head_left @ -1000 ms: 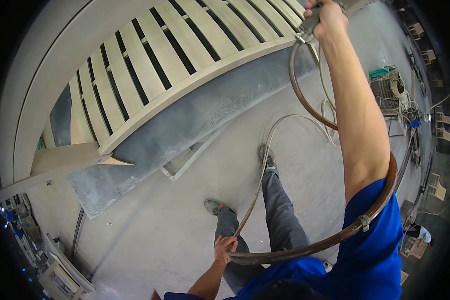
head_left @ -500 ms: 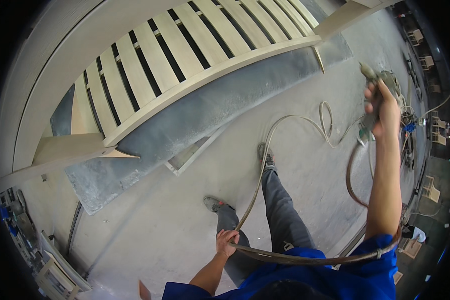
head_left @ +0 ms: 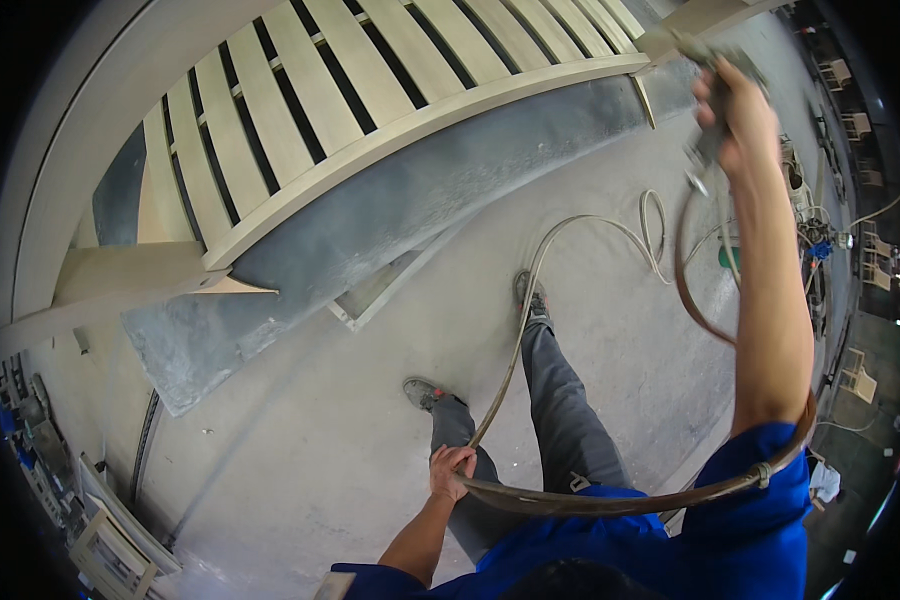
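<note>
My right hand [head_left: 738, 118] is clamped on the spray gun [head_left: 705, 60], aimed at the slatted wooden frame [head_left: 370, 90], while my left hand [head_left: 452, 472] grips the hose [head_left: 610, 497] low, keeping it off the wood.

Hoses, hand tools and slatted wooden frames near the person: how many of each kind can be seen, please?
Hoses: 2, brown hose in the left hand, pale hose on the floor
Spray guns: 1, spray gun in the right hand
Slatted frames: 1, slatted frame
Total: 4
</note>
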Action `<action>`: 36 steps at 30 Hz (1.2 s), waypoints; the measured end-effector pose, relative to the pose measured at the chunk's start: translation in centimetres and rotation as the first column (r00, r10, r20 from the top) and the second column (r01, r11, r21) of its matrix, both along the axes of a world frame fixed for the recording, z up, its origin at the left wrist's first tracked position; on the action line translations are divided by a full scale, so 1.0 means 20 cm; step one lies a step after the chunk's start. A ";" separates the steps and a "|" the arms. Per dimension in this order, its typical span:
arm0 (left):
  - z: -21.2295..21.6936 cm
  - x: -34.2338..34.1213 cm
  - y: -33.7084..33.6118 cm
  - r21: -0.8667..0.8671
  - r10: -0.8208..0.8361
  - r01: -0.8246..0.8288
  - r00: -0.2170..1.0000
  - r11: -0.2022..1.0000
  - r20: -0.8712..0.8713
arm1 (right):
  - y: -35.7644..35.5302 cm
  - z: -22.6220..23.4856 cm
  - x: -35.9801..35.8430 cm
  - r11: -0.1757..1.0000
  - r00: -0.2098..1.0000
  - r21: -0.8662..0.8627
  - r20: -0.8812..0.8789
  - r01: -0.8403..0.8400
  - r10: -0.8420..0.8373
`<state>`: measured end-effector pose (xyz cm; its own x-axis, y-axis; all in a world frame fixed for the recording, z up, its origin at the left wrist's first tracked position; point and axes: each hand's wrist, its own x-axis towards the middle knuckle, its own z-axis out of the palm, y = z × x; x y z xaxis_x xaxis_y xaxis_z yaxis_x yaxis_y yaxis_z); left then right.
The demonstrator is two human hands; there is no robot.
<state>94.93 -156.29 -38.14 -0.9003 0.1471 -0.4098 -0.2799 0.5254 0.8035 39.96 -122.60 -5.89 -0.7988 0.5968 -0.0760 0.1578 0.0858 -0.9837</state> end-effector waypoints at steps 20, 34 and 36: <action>0.00 0.15 -0.06 0.011 0.120 -0.119 0.991 0.993 -0.062 | -0.42 -0.21 -0.48 0.940 0.955 -0.200 -0.169 -0.276 0.245; -0.01 0.23 -0.15 -0.017 0.133 -0.134 0.990 0.991 -0.051 | -0.19 -0.08 0.36 0.974 0.996 -0.217 0.044 -0.061 0.072; 0.00 0.24 -0.16 -0.016 0.149 -0.150 0.987 0.989 -0.068 | -0.37 -0.18 0.01 0.941 0.990 -0.318 -0.116 -0.115 0.082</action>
